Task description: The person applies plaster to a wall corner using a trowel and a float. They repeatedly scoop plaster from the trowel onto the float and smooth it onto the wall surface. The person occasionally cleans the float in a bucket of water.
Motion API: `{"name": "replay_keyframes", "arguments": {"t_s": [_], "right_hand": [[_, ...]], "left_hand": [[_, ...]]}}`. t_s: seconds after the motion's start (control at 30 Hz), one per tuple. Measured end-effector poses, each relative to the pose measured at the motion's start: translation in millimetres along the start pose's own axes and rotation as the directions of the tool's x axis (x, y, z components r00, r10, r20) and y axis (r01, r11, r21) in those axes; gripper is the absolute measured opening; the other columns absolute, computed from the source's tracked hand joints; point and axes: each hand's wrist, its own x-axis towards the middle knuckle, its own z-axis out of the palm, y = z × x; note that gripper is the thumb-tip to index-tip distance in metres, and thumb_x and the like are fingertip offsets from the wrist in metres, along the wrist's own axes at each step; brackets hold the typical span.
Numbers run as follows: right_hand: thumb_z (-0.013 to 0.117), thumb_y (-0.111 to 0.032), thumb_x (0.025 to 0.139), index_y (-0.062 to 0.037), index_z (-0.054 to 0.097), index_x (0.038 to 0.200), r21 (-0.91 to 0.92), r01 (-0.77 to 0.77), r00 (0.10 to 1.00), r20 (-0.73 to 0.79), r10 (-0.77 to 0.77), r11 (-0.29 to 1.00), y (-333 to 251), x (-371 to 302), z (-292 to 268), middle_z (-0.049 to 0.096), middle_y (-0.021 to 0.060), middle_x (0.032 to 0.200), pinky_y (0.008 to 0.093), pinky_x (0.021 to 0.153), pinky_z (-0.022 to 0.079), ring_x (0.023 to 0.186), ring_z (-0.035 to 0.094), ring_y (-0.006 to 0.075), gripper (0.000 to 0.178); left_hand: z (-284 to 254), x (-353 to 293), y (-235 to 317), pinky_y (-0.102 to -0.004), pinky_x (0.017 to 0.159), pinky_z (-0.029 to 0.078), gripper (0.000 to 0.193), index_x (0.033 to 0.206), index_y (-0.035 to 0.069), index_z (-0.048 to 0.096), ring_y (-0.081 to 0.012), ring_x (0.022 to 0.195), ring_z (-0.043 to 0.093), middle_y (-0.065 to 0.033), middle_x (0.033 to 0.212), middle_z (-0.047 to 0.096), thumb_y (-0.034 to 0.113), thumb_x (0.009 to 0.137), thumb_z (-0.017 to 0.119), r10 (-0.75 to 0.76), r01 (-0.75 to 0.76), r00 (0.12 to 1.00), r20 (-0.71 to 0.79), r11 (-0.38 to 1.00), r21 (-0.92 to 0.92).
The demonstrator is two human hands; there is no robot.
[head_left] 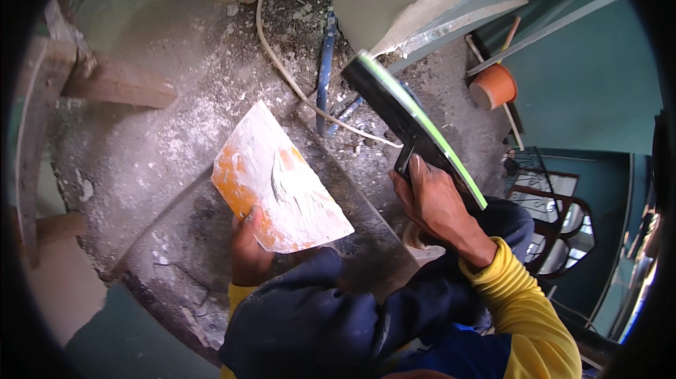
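Observation:
My left hand (249, 244) grips the lower left edge of an orange board (236, 183), its thumb on the face. White putty (287, 180) covers most of that face, thicker in a ridge near the middle. In my right hand (445, 204) is the handle of a long float (415, 122) with a dark body and a bright green edge. The float stands tilted to the right of the board, apart from it. Its working face is turned away, so I cannot see what is on it.
A pale cable (271, 62) runs across the dusty, speckled floor beside a blue pipe (327, 62). Wooden beams (120, 82) stand at left. An orange bucket (493, 87) is at the far right, by a teal wall (584, 90). My bent knees are below the board.

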Motion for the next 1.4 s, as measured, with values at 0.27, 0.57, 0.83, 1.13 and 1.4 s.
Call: {"name": "replay_keyframes", "arguments": {"t_s": [0.27, 0.57, 0.83, 1.13, 1.4], "right_hand": [[0.065, -0.016, 0.101, 0.0061, 0.05, 0.095, -0.096, -0.068, 0.981, -0.189, 0.049, 0.993, -27, 29, -10, 0.061, 0.0311, 0.076, 0.0575, 0.061, 0.046, 0.071, 0.062, 0.0521, 0.027], [0.066, -0.016, 0.101, 0.006, 0.051, 0.094, -0.072, -0.184, 0.952, -0.262, 0.159, 0.98, -46, 38, -29, 0.061, 0.0307, 0.078, 0.0543, 0.063, 0.046, 0.074, 0.061, 0.0527, 0.027], [0.062, -0.01, 0.104, 0.0013, 0.057, 0.099, 0.129, -0.205, 0.844, -0.479, 0.242, 0.97, -80, 37, -79, 0.059, 0.0131, 0.069, 0.0371, 0.053, 0.042, 0.057, 0.056, 0.0231, 0.013], [0.065, -0.015, 0.101, 0.0043, 0.051, 0.094, -0.137, -0.155, 0.973, -0.193, 0.127, 0.978, -61, 33, -29, 0.061, 0.0316, 0.079, 0.0535, 0.064, 0.048, 0.073, 0.061, 0.0524, 0.025], [0.06, -0.023, 0.104, 0.0089, 0.051, 0.1, -0.193, -0.232, 0.963, -0.187, 0.196, 0.953, -43, 40, 8, 0.062, 0.0349, 0.079, 0.0595, 0.066, 0.048, 0.076, 0.062, 0.0547, 0.033]], "left_hand": [[-17, 24, -7, -0.0514, 0.119, 0.039, 0.052, 0.154, 0.0, 0.038, -0.0327, 0.141, 0.05, -0.0178, 0.151, 0.05, 0.011, 0.106, 0.054, -0.014, 0.023, 0.998, 0.059, 0.988, -0.153], [-18, 31, 8, -0.0497, 0.116, 0.043, 0.05, 0.152, 0.0, 0.041, -0.031, 0.138, 0.053, -0.0167, 0.149, 0.053, 0.009, 0.104, 0.055, -0.075, 0.08, 0.996, 0.054, 0.991, -0.103], [-23, 35, 4, -0.0475, 0.113, 0.046, 0.049, 0.15, 0.0, 0.045, -0.0301, 0.133, 0.057, -0.0155, 0.145, 0.056, 0.009, 0.103, 0.057, -0.073, 0.083, 0.994, 0.077, 0.988, -0.131], [-24, 36, 5, -0.0477, 0.112, 0.047, 0.048, 0.148, 0.0, 0.047, -0.0301, 0.132, 0.058, -0.0159, 0.142, 0.059, 0.009, 0.103, 0.058, -0.083, 0.101, 0.991, 0.109, 0.98, -0.169], [-38, 33, 6, -0.0505, 0.122, 0.034, 0.058, 0.157, 0.0, 0.035, -0.0329, 0.145, 0.045, -0.017, 0.156, 0.047, 0.014, 0.104, 0.055, -0.102, 0.107, 0.99, 0.103, 0.993, -0.047]]}}
